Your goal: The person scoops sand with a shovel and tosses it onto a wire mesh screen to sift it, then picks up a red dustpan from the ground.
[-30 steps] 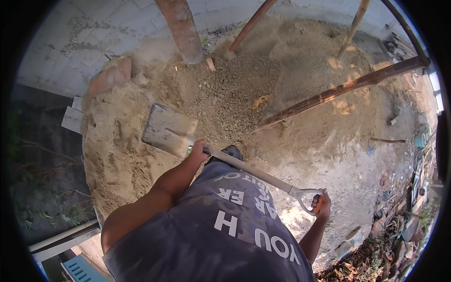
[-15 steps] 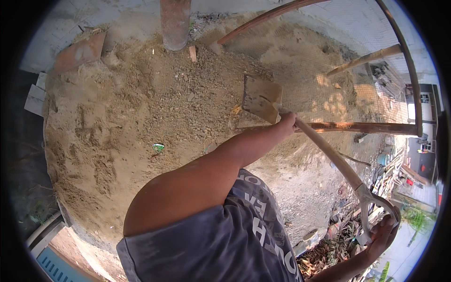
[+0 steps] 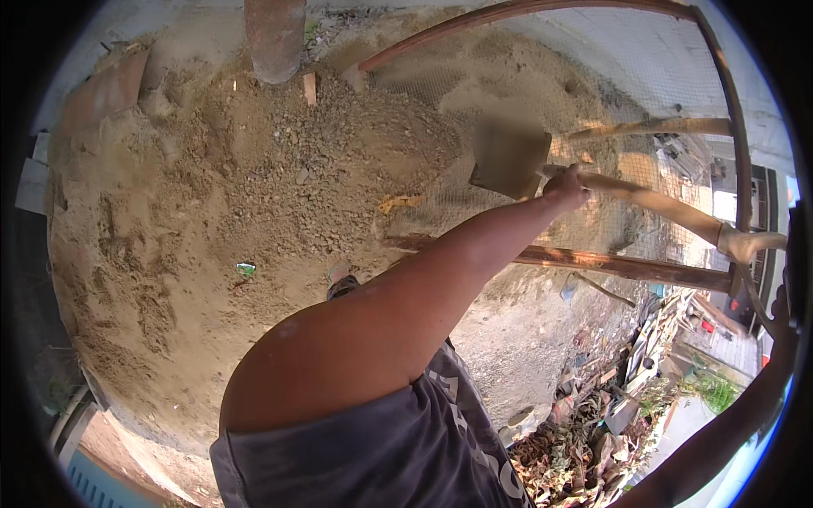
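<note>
A shovel (image 3: 669, 201) with a wooden shaft and a D-shaped grip is held across the right side. Low on the shaft, near the blade, my left hand (image 3: 566, 188) is closed round it. At the far right my right hand (image 3: 783, 309) is wrapped round the grip, partly dark at the picture's rim. The blurred blade (image 3: 511, 159) is tilted in front of a wood-framed mesh screen (image 3: 644, 264). Loose sand lies and blurs over the mesh beyond the blade. Left of the screen, a heap of gravel (image 3: 301, 173) spreads over the sand.
A round pillar (image 3: 275, 42) stands at the back, with a brick piece (image 3: 310, 89) beside it. A rusty sheet (image 3: 106, 95) leans at the back left. Dry leaves (image 3: 559, 461) and scrap wood (image 3: 648, 339) lie at the lower right. A small green wrapper (image 3: 246, 270) lies on the sand.
The shovel has swung up and right, its blade tipping over the mesh. Both hands have moved up and right with it, and sand has come off the blade.
</note>
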Motion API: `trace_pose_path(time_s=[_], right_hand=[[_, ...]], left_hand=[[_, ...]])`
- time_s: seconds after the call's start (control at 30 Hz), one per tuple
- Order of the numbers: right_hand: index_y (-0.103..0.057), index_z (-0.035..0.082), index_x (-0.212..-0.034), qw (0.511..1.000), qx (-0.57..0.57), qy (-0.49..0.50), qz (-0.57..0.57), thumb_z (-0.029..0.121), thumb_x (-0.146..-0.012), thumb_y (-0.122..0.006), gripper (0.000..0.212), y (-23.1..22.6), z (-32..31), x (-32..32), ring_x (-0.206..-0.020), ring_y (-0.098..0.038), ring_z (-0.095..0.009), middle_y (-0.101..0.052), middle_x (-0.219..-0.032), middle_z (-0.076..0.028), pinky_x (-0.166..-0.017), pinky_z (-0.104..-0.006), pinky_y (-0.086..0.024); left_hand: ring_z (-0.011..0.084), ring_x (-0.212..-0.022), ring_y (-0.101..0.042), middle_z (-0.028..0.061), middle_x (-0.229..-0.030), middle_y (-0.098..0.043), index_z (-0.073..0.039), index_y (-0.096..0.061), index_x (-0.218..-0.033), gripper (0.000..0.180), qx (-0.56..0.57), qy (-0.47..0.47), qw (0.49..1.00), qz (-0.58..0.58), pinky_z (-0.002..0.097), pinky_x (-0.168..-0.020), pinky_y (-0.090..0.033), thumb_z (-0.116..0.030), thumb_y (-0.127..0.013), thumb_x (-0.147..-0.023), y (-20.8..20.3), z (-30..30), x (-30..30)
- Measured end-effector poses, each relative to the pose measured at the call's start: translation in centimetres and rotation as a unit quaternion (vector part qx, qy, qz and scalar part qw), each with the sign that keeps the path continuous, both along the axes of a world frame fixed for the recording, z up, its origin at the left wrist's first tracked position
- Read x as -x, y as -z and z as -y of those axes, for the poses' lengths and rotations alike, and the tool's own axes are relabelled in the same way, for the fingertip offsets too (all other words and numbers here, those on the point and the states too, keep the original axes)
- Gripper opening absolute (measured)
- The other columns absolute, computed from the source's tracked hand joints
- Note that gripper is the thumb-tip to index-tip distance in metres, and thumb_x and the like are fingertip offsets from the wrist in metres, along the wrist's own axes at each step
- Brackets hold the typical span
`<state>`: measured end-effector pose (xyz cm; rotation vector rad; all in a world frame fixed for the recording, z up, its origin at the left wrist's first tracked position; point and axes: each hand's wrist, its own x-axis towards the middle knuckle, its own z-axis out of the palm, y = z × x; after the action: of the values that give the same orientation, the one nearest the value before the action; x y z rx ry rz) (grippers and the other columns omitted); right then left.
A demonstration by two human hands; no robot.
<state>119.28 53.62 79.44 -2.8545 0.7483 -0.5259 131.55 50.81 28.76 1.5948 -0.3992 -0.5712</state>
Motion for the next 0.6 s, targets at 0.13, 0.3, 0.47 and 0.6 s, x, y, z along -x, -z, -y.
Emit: trace_pose_path(time_s=[0.13, 0.3, 0.47, 0.6], right_hand=[[-0.051, 0.006, -0.128, 0.986, 0.074, -0.004, -0.149, 0.013, -0.095, -0.046, 0.035, 1.6, 14.0, -0.9, -0.058, -0.047, -0.008, -0.053, -0.079, -0.003, -0.048, -0.0240, -0.038], [-0.059, 0.009, -0.113, 0.985, -0.163, 0.028, -0.046, 0.037, -0.096, -0.052, 0.033, 15.6, 8.3, -10.9, -0.051, -0.033, -0.001, -0.038, -0.065, 0.009, -0.043, -0.0190, -0.025], [-0.056, 0.010, -0.092, 0.971, -0.226, 0.065, -0.046, 0.033, -0.093, -0.058, 0.022, 22.5, 11.0, -11.7, -0.042, -0.031, -0.001, -0.036, -0.057, 0.009, -0.037, -0.0192, -0.024], [-0.059, 0.007, -0.097, 0.969, -0.225, 0.085, -0.049, 0.035, -0.092, -0.060, 0.028, 25.3, 14.2, -7.4, -0.040, -0.032, -0.002, -0.035, -0.053, 0.008, -0.037, -0.0196, -0.026]], left_hand=[[0.0288, -0.100, -0.056, 0.0211, -0.117, -0.052, -0.011, -0.050, -0.124, 0.041, -0.183, -0.004, 0.980, 0.076, 0.0464, -0.086, -0.046, -0.023, -0.056, -0.085, 0.6, 2.2, 0.2], [0.0280, -0.118, -0.049, 0.0119, -0.119, -0.053, -0.015, -0.059, -0.114, 0.036, -0.275, -0.045, 0.954, 0.107, 0.0448, -0.095, -0.041, -0.020, -0.065, -0.078, 12.3, -1.3, -7.3], [0.0289, -0.096, -0.062, 0.0106, -0.098, -0.064, -0.013, -0.057, -0.114, 0.040, -0.218, 0.121, 0.967, 0.045, 0.0446, -0.083, -0.047, -0.026, -0.067, -0.078, 17.8, -2.9, -10.5], [0.0289, -0.092, -0.063, 0.0083, -0.095, -0.065, -0.014, -0.058, -0.110, 0.038, -0.235, 0.153, 0.954, 0.107, 0.0452, -0.077, -0.049, -0.029, -0.070, -0.077, 18.3, -1.9, -9.5]])
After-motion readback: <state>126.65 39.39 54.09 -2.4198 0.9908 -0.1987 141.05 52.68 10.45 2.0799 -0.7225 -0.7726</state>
